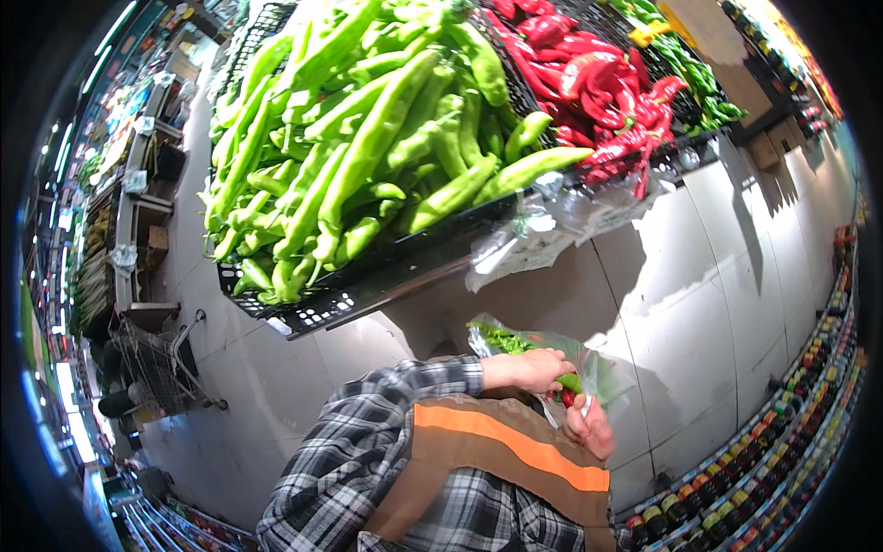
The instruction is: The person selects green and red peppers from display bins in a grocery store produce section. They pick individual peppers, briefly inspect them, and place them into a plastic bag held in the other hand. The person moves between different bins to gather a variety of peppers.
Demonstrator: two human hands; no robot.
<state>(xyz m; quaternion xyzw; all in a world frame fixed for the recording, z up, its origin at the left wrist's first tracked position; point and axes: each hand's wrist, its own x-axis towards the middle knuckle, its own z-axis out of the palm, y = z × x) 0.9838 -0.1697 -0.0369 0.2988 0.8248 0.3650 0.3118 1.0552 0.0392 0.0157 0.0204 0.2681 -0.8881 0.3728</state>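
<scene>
A clear plastic bag (610, 383) holds green produce (507, 339), a green pepper (570, 381) and something red (568, 397). My left hand (534, 370) lies across the bag, its fingers bent onto the film beside the green pepper. Lower right, my right hand (590, 426) grips the bag's edge, with its wrist hidden. Above both hands, long green peppers (372, 138) are heaped in a black plastic crate (331, 300). Red peppers (593, 76) fill the part beside them, and further right lie darker green peppers (683, 69).
Loose clear plastic film (524, 241) hangs from the crate's front edge. At the left a wire shopping cart (159, 366) stands on the tiled floor (697, 276). Shelves of jars and bottles (731, 476) curve along the lower right. Produce stands (131, 228) line the far left.
</scene>
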